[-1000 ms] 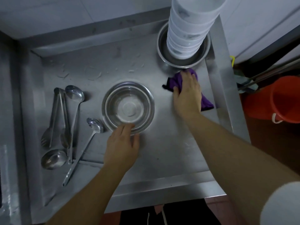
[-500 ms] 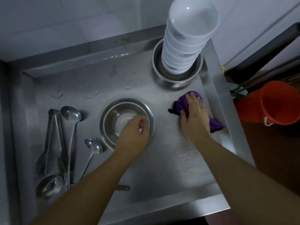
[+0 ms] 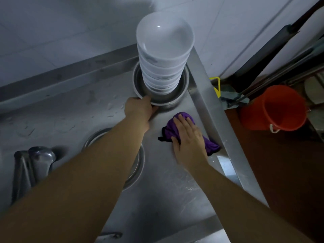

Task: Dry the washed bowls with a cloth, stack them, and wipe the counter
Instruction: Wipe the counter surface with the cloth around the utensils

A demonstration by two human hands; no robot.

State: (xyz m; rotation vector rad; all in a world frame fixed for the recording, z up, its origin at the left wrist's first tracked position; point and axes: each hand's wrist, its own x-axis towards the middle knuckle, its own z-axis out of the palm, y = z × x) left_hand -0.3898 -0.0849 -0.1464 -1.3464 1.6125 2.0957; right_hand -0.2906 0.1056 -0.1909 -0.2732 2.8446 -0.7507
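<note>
Stainless steel counter (image 3: 175, 190) w/ a raised lip along the back and right side. Tall stack of white round bowls (image 3: 164, 55) stands upright inside a wide steel basin (image 3: 182, 88), tucked into the back-right corner, basin nearly touching the right lip. Left hand (image 3: 140, 109) grips the basin's near-left rim, thumb hooked over the edge into the basin, other fingers curled under it, mostly hidden. Right hand (image 3: 188, 137) lies flat on a crumpled purple cloth (image 3: 172, 128), fingers straight and slightly spread, pressing it to the counter just in front of the basin; cloth's right end reaches approx. to the right lip. Narrow gap only btwn cloth and basin. Second steel bowl (image 3: 138, 165) sits mid-counter, largely covered by the left forearm. Steel ladles and tongs (image 3: 33, 163) lie at the far left, well apart from both hands. Open wet steel btwn those and the basin, water streaks near the back. Past the right edge, on the floor: an orange plastic bucket (image 3: 273, 109), near it a yellow-handled tool (image 3: 217, 86) and dark poles (image 3: 273, 55) leaning on the wall.
</note>
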